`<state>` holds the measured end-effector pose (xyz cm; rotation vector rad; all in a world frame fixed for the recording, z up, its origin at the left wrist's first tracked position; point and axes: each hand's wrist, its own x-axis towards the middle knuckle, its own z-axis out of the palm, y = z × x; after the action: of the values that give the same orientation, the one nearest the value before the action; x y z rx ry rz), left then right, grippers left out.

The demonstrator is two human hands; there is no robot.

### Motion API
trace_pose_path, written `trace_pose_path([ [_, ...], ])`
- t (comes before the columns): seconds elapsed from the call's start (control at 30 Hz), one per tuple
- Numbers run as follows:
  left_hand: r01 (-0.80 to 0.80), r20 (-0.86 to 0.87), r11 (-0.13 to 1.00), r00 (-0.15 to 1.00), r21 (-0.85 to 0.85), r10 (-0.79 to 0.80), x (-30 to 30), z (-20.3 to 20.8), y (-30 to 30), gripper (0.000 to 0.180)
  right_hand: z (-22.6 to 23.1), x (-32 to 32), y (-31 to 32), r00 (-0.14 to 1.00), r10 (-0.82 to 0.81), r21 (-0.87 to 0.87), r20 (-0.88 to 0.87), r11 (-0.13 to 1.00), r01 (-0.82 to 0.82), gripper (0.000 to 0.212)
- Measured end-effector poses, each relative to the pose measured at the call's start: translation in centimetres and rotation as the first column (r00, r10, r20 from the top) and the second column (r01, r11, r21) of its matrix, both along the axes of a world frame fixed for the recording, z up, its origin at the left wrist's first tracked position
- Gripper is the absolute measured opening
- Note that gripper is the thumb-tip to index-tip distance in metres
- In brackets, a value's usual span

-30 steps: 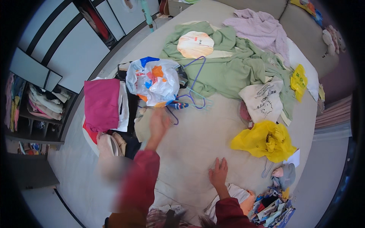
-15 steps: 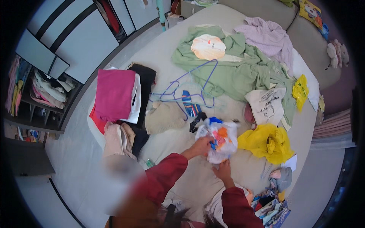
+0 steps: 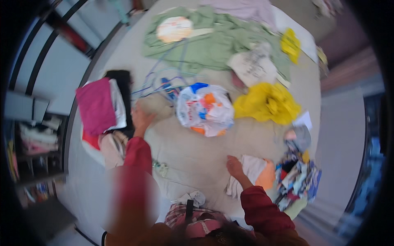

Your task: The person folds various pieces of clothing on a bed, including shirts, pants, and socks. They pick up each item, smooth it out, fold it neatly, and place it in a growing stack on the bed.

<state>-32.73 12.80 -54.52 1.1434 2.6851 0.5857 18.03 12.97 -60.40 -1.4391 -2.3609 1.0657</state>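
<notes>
My left hand (image 3: 143,121) reaches to the near left edge of a beige knit garment (image 3: 158,107) on the bed, its fingers spread and a little blurred. Nothing shows in its grip. Toward the near right, my right hand (image 3: 235,166) hovers or rests beside a folded white and orange cloth (image 3: 248,168), empty with its fingers loosely extended. Between and beyond the hands lies a crumpled white plastic bag (image 3: 201,112) with orange and blue print. Left of the knit garment stands a stack topped by a folded magenta cloth (image 3: 96,106).
A yellow plastic bag (image 3: 271,104) lies right of the white one. Purple and blue hangers (image 3: 154,78) lie behind the knit garment, near a large green cloth (image 3: 213,45). At the right are a grey cap (image 3: 299,139) and a pile of small colourful clothes (image 3: 297,180).
Both hands have let go of the white plastic bag, which stays on the bed. My left hand has moved left to the knit garment; my right has drawn back toward me. The view has shifted.
</notes>
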Motion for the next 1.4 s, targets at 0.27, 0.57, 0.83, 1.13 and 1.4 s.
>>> trace_pose_path([
  [0.27, -0.411, 0.909, 0.878, 0.413, 0.245, -0.060, 1.4, -2.5, 0.5, 0.047, 6.5, 0.7, -11.5, 1.000, 0.005, -0.327, 0.009, 0.945, -0.001, 0.033],
  [0.57, -0.441, 0.879, 0.764, 0.311, 0.471, -0.362, 4.4, 7.0, 0.6, 0.026, 6.3, 2.4, -16.6, 0.993, -0.095, -0.358, -0.063, 0.931, 0.067, 0.034],
  [0.83, -0.620, 0.971, 0.754, 0.060, 0.217, -0.230, 8.2, 3.9, -13.9, 0.031, 7.0, -2.5, -18.5, 0.966, 0.259, 0.052, -0.019, 0.965, -0.258, 0.049],
  [1.13, -0.388, 0.904, 0.817, 0.211, 0.427, -0.372, 11.2, 9.7, -14.9, 0.047, 1.8, -5.0, -19.7, 0.976, 0.197, -0.575, -0.091, 0.790, -0.213, 0.027],
  [1.4, 0.461, 0.839, 0.846, 0.321, 0.267, -0.439, 26.0, 2.8, -19.5, 0.092, 12.7, -1.0, -8.1, 0.774, -0.599, -0.974, -0.205, 0.199, -0.104, 0.043],
])
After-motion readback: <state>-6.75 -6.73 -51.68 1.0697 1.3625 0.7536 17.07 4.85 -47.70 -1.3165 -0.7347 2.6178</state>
